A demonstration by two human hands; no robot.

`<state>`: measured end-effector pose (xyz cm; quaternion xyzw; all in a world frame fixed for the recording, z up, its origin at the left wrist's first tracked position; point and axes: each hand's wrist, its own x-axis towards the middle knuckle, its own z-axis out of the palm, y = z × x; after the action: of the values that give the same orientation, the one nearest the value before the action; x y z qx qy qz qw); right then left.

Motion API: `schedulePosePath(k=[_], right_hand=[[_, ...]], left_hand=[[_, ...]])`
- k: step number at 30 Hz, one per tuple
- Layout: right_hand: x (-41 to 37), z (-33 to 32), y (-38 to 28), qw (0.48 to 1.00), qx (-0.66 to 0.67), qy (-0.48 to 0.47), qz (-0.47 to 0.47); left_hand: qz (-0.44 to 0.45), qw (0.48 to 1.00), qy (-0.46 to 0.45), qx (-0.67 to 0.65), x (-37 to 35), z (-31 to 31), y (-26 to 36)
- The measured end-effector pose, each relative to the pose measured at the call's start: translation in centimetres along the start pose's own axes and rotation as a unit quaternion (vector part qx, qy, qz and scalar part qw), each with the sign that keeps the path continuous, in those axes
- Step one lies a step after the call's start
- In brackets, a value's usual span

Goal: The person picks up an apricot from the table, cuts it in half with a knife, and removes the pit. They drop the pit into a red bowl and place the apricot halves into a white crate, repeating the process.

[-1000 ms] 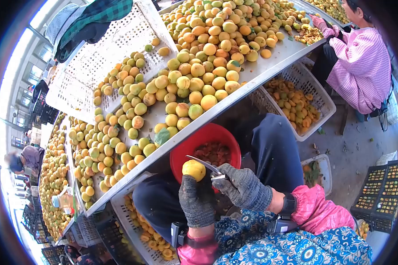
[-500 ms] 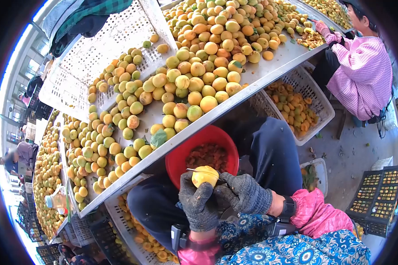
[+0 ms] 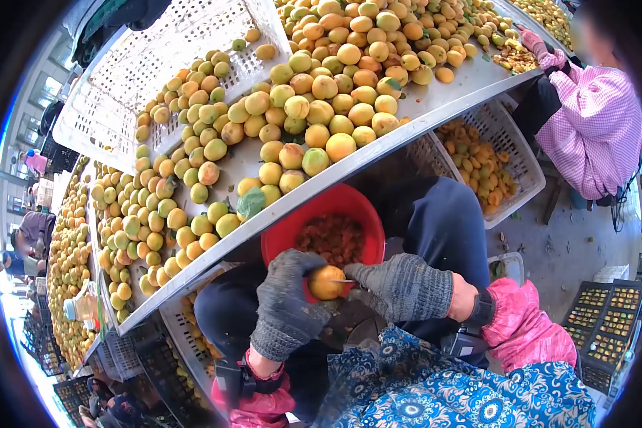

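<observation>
My left hand (image 3: 287, 303), in a grey knit glove, has its fingers closed round an apricot (image 3: 326, 283) over the near side of a red bucket (image 3: 274, 239). My right hand (image 3: 405, 287), gloved the same way, is closed on a small knife whose thin metal blade (image 3: 343, 281) meets the right side of the fruit. Its handle is hidden in the glove. Inside the bucket, between my knees, lie brown apricot pits (image 3: 331, 238).
Whole apricots (image 3: 296, 107) are heaped on the metal-edged table (image 3: 446, 89), beside a tilted white crate (image 3: 96, 118). A crate of opened apricots (image 3: 481, 171) stands under the table. A co-worker in pink checks (image 3: 588, 128) sits at right. Black trays (image 3: 610, 324) lie lower right.
My left hand has moved left and turned. The blade, which lay across the top of a yellow fruit, now points left into an orange-looking one. My right hand has straightened out.
</observation>
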<state>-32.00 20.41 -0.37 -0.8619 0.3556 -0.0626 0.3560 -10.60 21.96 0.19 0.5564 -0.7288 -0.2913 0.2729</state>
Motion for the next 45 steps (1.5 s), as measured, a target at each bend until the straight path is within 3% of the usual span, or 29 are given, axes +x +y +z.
schedulePosePath(k=[2, 3, 4, 5, 7, 9, 11, 13, 15, 20, 23, 28, 33, 37, 40, 42, 43, 45], right_hand=[[0.0, 0.3, 0.0, 0.989, 0.059, 0.136, 0.006], [0.0, 0.7, 0.1, 0.989, 0.058, 0.137, 0.006], [-0.1, 1.3, 0.3, 0.98, 0.071, 0.184, -0.005], [-0.1, 1.7, 0.3, 0.97, 0.084, 0.228, -0.018], [-0.2, 1.9, 0.2, 0.973, 0.093, 0.209, -0.014], [-0.5, 2.0, 0.3, 0.977, 0.102, 0.188, -0.007], [-0.7, 1.6, 0.7, 0.99, 0.097, 0.102, 0.014], [-0.7, 1.4, 0.6, 0.994, 0.08, 0.071, 0.025], [-0.5, 1.5, 0.3, 0.996, 0.067, 0.038, 0.033], [0.0, 1.0, -0.5, 0.996, 0.081, 0.031, 0.022], [0.3, 1.7, 0.5, 0.995, 0.089, 0.008, 0.033], [0.5, 3.0, 1.8, 0.996, 0.083, 0.011, 0.017], [0.4, 3.7, 2.6, 0.995, 0.097, 0.009, 0.001], [0.8, 3.3, 2.8, 0.991, 0.131, -0.008, 0.005], [1.3, 3.0, 3.2, 0.98, 0.197, 0.01, -0.018], [2.3, 3.5, 3.9, 0.939, 0.321, 0.109, -0.06], [2.1, 2.3, 3.3, 0.895, 0.441, 0.051, 0.051], [1.7, 0.4, 2.4, 0.81, 0.56, -0.003, 0.173]], left_hand=[[-0.027, 0.997, 0.049, -0.057, -0.1, -0.1, 0.7], [-0.054, 0.987, 0.098, -0.115, -0.2, 0.0, 1.1], [-0.104, 0.939, 0.113, -0.308, -0.7, 1.2, 0.8], [-0.103, 0.938, 0.115, -0.309, -1.4, 1.6, 1.3], [-0.204, 0.879, 0.047, -0.429, -2.7, 2.3, 2.3], [-0.154, 0.902, 0.087, -0.393, -2.8, 3.4, 3.1], [-0.24, 0.896, 0.106, -0.358, -2.4, 3.3, 4.1], [-0.213, 0.902, 0.113, -0.357, -2.6, 4.2, 3.4], [-0.136, 0.961, 0.131, -0.2, -2.9, 4.5, 2.6], [-0.149, 0.946, 0.136, -0.255, -2.6, 5.0, 2.2], [-0.222, 0.94, 0.134, -0.223, -2.4, 6.1, 1.0], [-0.181, 0.943, 0.063, -0.271, -2.7, 6.2, -0.8], [-0.198, 0.918, 0.021, -0.344, -3.2, 6.6, -1.6], [-0.165, 0.95, 0.0, -0.265, -3.3, 6.2, -2.4], [-0.172, 0.92, -0.022, -0.352, -3.6, 5.9, -2.9], [-0.141, 0.916, -0.059, -0.372, -4.2, 6.0, -3.5], [-0.137, 0.917, -0.059, -0.371, -4.1, 5.6, -2.9], [-0.222, 0.827, -0.02, -0.516, -3.6, 4.7, -1.0]])
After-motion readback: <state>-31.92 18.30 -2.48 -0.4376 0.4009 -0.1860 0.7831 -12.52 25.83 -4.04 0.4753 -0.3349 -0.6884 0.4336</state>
